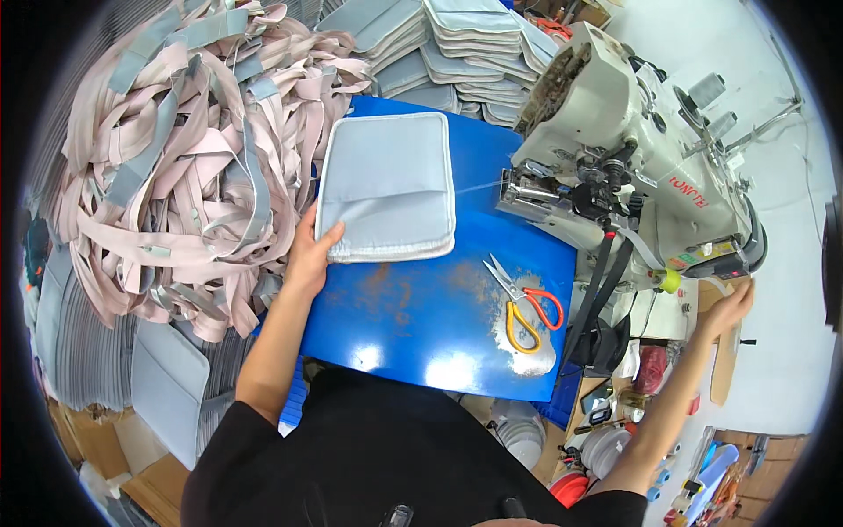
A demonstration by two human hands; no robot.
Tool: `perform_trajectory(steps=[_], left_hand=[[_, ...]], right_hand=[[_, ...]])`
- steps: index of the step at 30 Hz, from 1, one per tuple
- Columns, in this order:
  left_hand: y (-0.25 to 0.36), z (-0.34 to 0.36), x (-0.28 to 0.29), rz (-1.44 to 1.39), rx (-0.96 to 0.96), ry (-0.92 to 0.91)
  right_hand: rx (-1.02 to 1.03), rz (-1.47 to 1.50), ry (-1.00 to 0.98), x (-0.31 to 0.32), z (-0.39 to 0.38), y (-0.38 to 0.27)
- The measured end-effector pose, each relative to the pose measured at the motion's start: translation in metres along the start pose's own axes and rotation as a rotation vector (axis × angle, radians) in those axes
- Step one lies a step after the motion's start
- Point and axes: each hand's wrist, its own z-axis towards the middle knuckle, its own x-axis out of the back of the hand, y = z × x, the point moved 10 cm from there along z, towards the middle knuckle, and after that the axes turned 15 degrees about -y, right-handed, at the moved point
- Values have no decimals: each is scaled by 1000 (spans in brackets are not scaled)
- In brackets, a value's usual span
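Blue tabletop below, your left hand pinches a gray pad at its eight-o'clock corner; your right hand, three o'clock, beside the sewing machine, fingers unclear.

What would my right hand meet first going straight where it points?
Your right hand would probably meet the dark grey, rounded housing at the right end of the white metal sewing machine; depth is unclear, they may already touch.

Before you lies a glossy, rectangular blue bench, worn brownish and pale in places, catching bright white glare; a broad, smooth white surface spreads at your right.
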Motion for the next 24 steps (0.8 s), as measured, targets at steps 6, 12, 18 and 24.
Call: perform_trajectory(steps=[6, 12, 18, 24], left_hand=[[-8, -6, 5, 2, -81, -7], [2, -8, -3, 53, -129, -23], [4, -8, -4, 74, -155, -12], [5, -5, -5, 70, -146, -26]], right_hand=[[262, -109, -1195, -134, -281, -140], [-76, -285, -1747, -175, -321, -130], [-363, 424, -1651, -209, -348, -162], [-84, 249, -1438, -257, -335, -210]])
